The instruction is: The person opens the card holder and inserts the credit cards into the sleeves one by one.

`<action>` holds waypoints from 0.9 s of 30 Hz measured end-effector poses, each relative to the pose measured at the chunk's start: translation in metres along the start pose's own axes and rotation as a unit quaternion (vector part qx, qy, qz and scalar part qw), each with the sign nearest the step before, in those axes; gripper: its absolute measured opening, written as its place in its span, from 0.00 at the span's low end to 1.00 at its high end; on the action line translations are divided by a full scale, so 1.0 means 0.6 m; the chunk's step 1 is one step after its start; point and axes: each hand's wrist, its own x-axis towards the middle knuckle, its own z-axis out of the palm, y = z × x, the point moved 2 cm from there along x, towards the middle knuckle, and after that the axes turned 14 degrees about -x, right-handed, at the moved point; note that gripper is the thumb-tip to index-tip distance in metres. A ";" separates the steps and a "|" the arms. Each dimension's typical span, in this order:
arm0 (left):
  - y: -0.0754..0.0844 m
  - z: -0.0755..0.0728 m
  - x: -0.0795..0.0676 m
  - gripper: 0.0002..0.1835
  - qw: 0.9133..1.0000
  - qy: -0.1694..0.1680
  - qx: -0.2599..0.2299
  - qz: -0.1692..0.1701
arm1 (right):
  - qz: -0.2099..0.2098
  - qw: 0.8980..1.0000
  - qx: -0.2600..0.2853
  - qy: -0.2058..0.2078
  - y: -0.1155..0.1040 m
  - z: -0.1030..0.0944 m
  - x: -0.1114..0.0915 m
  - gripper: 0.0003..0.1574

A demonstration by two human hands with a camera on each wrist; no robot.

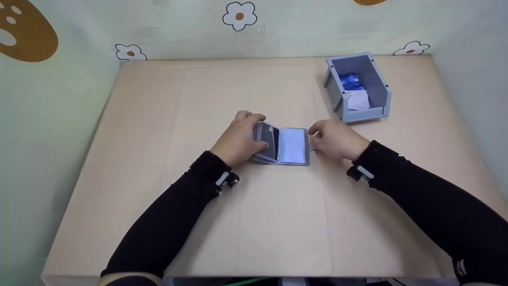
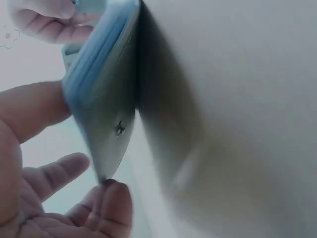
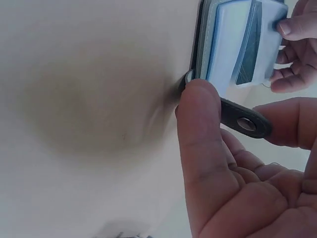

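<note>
A grey card holder (image 1: 294,146) with clear plastic sleeves lies opened out on the table. My left hand (image 1: 240,139) grips its left half, with the thumb over the sleeves and other fingers along the outer edge. In the left wrist view that half of the cover (image 2: 111,106) is tilted up from the tabletop, a small metal snap on its outer face. To the right, my right hand (image 1: 337,140) holds the dark closing strap (image 3: 233,115) between thumb and finger. The round metal stud (image 3: 246,123) on the strap shows between them.
A grey open-front bin (image 1: 377,87) stands at the back right, just beyond my right hand. In it are blue cards (image 1: 350,81) and white cards (image 1: 357,100). The pale tabletop (image 1: 158,119) meets a flower-patterned wall (image 1: 190,35) at the back.
</note>
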 end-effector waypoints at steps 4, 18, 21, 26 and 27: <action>0.020 0.008 -0.004 0.35 1.000 0.002 -0.019 0.017 | -0.004 1.000 0.011 0.006 0.003 0.003 0.001 0.22; 0.040 0.055 -0.010 0.45 0.997 -0.008 -0.003 0.078 | 0.005 0.999 0.032 0.004 0.003 0.006 0.002 0.21; 0.040 0.061 -0.008 0.47 0.996 -0.013 -0.009 0.085 | 0.005 0.999 0.033 0.008 0.003 0.006 0.002 0.21; 0.039 0.068 -0.007 0.48 0.996 -0.024 -0.019 0.085 | 0.006 0.999 0.043 0.012 0.004 0.006 0.003 0.21; 0.039 0.070 -0.007 0.48 0.996 -0.027 -0.020 0.086 | 0.005 0.999 0.043 0.014 0.004 0.006 0.003 0.20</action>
